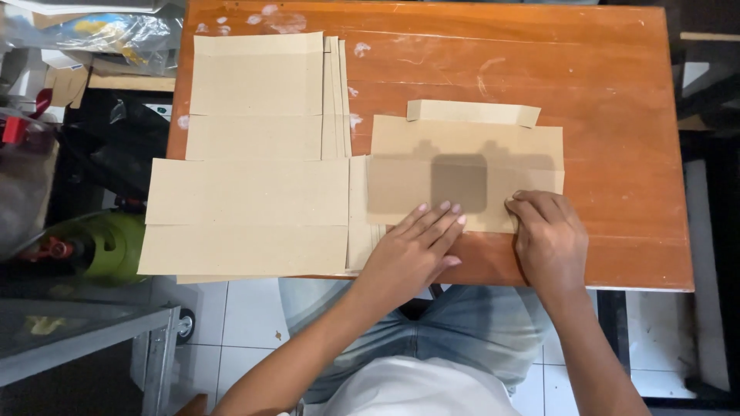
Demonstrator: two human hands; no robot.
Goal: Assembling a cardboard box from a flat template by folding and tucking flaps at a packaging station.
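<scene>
**Two hands press a cardboard blank flat**

Closest to me, the left hand (416, 243) lies open, fingers spread flat on the near edge of the flat brown die-cut cardboard blank (462, 166). The right hand (549, 235) is curled, knuckles bent, fingertips pinching that blank's lower right corner. The blank rests mid-table on the orange varnished wooden table (617, 92). Farther left, a stack of flat brown cardboard sheets (258, 154) overhangs the edge.

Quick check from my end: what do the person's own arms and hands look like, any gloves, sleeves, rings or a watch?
Both arms are bare up to where the frame cuts them off; no sleeves show. The left hand and the right hand wear no gloves, and no rings, watch or wristband show. Fingernails are short and plain.
</scene>
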